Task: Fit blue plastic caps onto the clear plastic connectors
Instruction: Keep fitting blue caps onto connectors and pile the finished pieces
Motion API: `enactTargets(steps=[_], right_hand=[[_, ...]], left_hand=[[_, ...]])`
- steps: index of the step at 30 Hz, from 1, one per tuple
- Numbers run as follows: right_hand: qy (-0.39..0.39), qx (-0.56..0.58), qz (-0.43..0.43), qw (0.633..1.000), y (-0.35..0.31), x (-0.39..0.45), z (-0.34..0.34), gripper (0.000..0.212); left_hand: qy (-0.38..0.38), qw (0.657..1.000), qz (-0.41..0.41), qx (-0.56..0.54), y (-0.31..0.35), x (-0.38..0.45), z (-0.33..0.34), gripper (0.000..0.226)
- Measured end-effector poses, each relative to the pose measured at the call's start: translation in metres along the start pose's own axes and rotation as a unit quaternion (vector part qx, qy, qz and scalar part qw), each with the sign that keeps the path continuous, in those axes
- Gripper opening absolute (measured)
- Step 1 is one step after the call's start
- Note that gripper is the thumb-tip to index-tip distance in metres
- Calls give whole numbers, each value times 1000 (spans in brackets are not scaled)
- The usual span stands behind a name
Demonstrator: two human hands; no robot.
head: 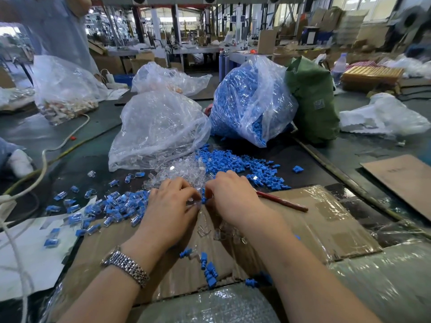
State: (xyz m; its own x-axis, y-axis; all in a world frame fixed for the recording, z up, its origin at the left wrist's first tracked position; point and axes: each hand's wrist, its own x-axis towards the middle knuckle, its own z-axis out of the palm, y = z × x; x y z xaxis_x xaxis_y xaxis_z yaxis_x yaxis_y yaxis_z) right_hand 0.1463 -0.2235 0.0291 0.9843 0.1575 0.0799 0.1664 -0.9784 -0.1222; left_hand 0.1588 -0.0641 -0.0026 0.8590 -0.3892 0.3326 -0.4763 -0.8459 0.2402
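Cap (203,199) pinched by right hand (229,197); left hand (171,201) grips a connector (193,202).
Loose caps (251,166) beyond the right hand, bags (161,129) farther off, pencil (282,201) just right.

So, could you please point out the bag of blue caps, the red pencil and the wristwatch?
bag of blue caps (242,99), head view, on its blue-filled side.
red pencil (282,201), head view, mid-shaft.
wristwatch (126,266), head view, metal band on the left wrist.
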Motion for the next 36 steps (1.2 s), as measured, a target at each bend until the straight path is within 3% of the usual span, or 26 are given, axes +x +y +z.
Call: enactTargets(steps=[6,12,16,20,23,28,36], right_hand=[[-20,35,-16,999,4,-2,-3,13],[3,178,24,984,17,-13,-12,6],[68,298,26,952,26,-14,-17,12],[86,484,20,870,29,-15,-20,4],[85,563,-9,822,30,-17,-23,6],[66,578,-38,812,28,-19,-23,6],[83,486,-40,869,20,-18,-19,2]], left_hand=[[1,1000,9,-10,3,-1,-5,16],[-8,979,-58,-194,10,-4,-19,5],[-55,913,-150,-375,11,-4,-29,6],[-83,764,-225,-599,6,-4,-34,31],[-83,693,-211,-685,2,-3,-33,29],[-85,651,-205,-726,2,-3,-33,19],[-55,640,-209,-737,8,-3,-33,17]])
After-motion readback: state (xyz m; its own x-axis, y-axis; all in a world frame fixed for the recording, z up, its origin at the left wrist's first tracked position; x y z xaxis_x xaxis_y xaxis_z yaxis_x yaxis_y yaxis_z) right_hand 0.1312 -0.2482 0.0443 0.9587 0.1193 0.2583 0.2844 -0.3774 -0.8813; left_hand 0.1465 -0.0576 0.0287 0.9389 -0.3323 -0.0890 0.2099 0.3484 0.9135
